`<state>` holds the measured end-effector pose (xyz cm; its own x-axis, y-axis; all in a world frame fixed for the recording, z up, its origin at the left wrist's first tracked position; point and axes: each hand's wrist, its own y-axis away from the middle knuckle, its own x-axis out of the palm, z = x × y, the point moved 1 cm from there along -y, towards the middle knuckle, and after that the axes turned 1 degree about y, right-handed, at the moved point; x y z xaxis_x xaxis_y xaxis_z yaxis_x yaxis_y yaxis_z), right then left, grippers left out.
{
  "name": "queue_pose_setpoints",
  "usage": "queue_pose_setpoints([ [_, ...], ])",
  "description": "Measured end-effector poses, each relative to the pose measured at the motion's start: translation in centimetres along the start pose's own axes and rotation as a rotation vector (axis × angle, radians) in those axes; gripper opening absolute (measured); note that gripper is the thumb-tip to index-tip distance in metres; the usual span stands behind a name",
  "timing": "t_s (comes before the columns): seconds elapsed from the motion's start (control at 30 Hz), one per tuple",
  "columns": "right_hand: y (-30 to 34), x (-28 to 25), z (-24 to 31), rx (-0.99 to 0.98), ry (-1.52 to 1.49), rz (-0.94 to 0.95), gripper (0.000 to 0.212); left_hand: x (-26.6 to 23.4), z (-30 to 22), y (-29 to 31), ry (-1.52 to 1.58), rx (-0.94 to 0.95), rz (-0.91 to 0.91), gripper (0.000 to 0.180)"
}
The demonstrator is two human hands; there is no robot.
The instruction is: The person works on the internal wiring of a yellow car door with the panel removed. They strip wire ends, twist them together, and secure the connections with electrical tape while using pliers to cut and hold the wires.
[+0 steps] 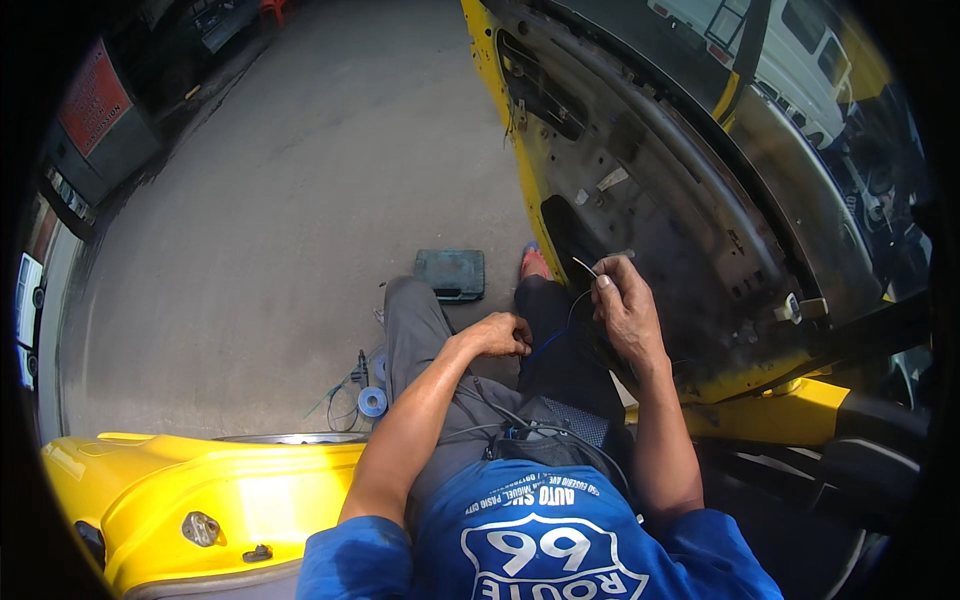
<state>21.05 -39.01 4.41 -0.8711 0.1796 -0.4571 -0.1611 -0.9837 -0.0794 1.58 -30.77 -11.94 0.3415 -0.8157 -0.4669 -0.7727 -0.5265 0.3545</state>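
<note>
I sit beside an open yellow car door (pixel 525 165), its inner metal panel (pixel 650 200) bare of trim. My right hand (pixel 625 305), raised in front of that panel, pinches a thin wire (pixel 584 266) between thumb and fingers. The pale end of this wire sticks out to the left of the fingertips. A thin blue wire (pixel 546 346) loops down from the right hand toward my left hand (pixel 497 335). That left hand is closed over my lap, its curled fingers around the blue wire; the exact grip is partly hidden.
A dark green tool case (pixel 450 274) lies on the concrete floor (pixel 300 200) beyond my knees. Left of my leg are a blue roll of tape (pixel 372 402) and tangled wires. Across my lap lies a dark pouch with cables (pixel 545 432). Yellow bodywork (pixel 230 490) curves round my left side.
</note>
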Motion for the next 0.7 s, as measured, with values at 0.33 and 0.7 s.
queue_pose_setpoints([
  [0.33,3.3,-0.6,-2.7,-0.041,-0.299,-0.169,0.024,2.8,5.1,-0.1,-0.063,-0.053,-0.091,0.034],
  [0.7,3.0,-1.1,-2.7,-0.069,-0.128,-0.128,0.017,-6.5,4.8,-4.2,0.230,-0.091,-0.714,0.036],
])
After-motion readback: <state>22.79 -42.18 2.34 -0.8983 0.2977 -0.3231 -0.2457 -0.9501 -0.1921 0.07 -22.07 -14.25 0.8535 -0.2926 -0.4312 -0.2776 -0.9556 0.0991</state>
